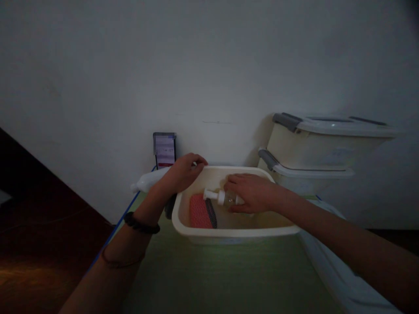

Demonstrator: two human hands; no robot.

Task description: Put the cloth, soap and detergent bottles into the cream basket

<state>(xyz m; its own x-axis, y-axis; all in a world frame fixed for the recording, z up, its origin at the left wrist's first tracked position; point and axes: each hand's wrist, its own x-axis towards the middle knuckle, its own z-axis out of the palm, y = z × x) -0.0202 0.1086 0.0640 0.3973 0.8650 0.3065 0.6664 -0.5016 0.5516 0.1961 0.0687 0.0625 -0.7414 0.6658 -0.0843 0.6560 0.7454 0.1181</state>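
A white plastic basin (225, 233) stands on a green-topped table. Inside it, a clear pump bottle (231, 198) with a white pump head lies on its side, the nozzle pointing left. My right hand (250, 191) reaches in from the right, its fingers closed around the bottle's body and hiding the lower end. A red sponge cloth (200, 211) with a dark patterned edge lies at the basin's left side, under the nozzle. At the far left corner, my left hand (186, 171) has its fingers bent over the rim.
Behind my left wrist lies a white bottle (150, 179). A phone (165, 150) leans upright against the wall. Two lidded storage boxes (314, 148) with grey latches are stacked at the right. The green tabletop (222, 279) extends in front of the basin.
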